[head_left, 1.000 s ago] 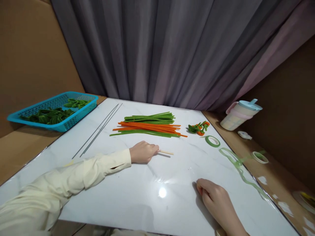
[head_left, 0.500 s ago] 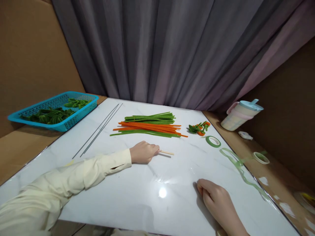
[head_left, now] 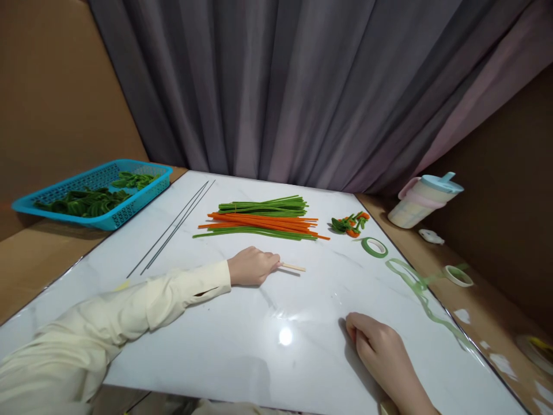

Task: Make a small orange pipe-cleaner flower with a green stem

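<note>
My left hand (head_left: 253, 266) is closed around a thin pale wooden stick (head_left: 294, 267), which points right, just above the white tabletop. Beyond it lie bundles of pipe cleaners: green ones (head_left: 263, 206) at the back, orange ones (head_left: 263, 221) in the middle and a few more green ones (head_left: 254, 231) in front. My right hand (head_left: 375, 346) rests on the table at the lower right, its fingers curled into a loose fist. Nothing shows in it. Small orange and green pipe-cleaner pieces (head_left: 349, 223) sit right of the bundles, near a roll of green tape (head_left: 374, 247).
A blue basket (head_left: 110, 222) with green leaf-like pieces (head_left: 84, 202) stands at the left. Thin dark wires (head_left: 173, 230) lie on the table (head_left: 242, 340). Loose green tape (head_left: 425, 300) trails along the right edge. Beyond it are a lidded cup (head_left: 421, 202) and another tape roll (head_left: 458, 276).
</note>
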Demonstrator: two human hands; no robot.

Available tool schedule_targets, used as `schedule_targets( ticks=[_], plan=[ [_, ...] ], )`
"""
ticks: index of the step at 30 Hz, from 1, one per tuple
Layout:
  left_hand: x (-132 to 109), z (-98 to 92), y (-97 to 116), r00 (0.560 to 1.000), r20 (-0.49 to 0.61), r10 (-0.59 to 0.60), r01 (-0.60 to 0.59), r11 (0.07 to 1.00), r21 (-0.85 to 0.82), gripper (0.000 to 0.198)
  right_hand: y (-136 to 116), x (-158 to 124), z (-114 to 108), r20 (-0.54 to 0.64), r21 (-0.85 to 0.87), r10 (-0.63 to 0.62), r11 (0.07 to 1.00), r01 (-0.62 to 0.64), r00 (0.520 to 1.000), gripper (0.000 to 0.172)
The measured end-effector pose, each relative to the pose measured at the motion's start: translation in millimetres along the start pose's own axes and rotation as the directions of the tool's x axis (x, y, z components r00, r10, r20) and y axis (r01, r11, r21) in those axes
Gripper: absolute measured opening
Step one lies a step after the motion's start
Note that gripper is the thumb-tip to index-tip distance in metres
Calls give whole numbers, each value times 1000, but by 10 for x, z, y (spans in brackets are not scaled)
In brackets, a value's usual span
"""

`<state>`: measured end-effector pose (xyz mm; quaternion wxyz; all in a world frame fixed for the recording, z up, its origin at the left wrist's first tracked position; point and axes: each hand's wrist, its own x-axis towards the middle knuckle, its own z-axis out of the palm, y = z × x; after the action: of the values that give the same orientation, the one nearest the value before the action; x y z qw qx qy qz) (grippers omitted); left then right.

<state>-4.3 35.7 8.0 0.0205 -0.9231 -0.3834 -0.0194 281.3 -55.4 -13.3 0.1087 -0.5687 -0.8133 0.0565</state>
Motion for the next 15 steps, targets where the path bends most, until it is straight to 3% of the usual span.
schedule_targets(
  ticks=[15],
  plan=[
    [0,16,-8,1000,-26,7,-7,1000,5,25,-33,18,-17,-26,1,8,1000,-8,1000,16]
  ],
)
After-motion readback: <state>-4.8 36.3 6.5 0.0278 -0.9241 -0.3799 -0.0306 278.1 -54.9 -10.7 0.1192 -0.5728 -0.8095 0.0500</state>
